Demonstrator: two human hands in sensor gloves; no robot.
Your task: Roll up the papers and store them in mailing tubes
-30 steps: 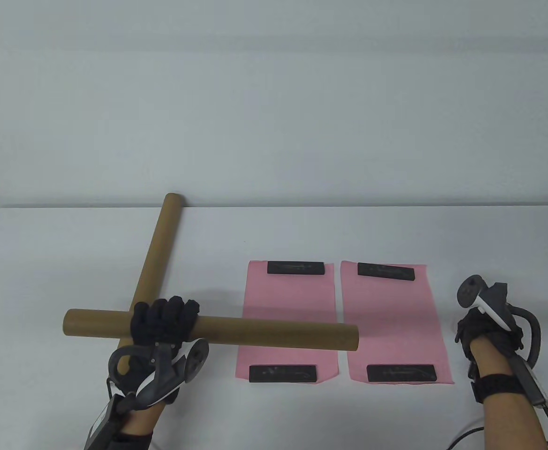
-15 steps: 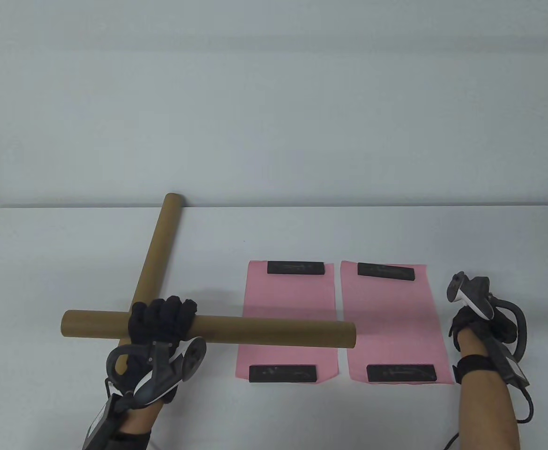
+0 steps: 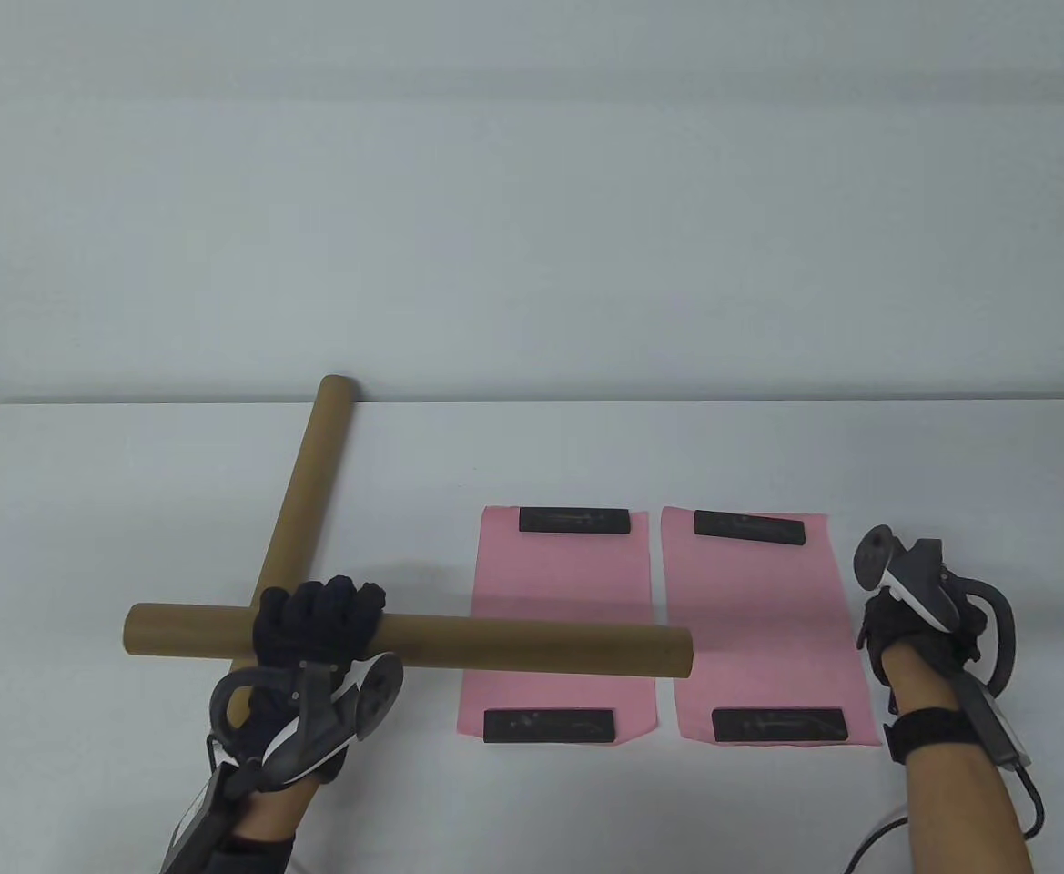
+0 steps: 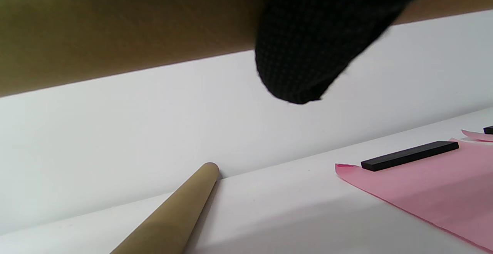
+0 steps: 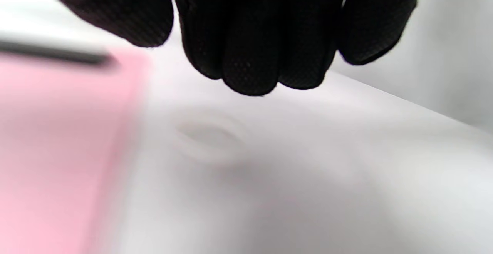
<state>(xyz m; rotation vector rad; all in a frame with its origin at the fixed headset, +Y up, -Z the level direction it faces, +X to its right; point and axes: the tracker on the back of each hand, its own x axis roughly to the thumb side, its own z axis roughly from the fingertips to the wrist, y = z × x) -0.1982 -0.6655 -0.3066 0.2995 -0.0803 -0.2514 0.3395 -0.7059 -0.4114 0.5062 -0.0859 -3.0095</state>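
Table view is showing me barely started: my left hand (image 3: 313, 628) is wrapping its fingers round one tube (image 3: 532, 645), lifted across the other tube (image 3: 299, 510); both pink papers (image 3: 557, 619) are lying flat under black bars (image 3: 574, 521), unrolled. My right hand (image 3: 918, 624) is hanging beside them, fingers curled together, holding nothing

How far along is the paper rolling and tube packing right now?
Nothing is packed yet. Both pink sheets, left and right, lie flat under black bars. In hand: the left hand grips one mailing tube above the table; the right hand holds nothing beside the right sheet. The second tube lies on the table. Rolling and inserting both sheets remain.
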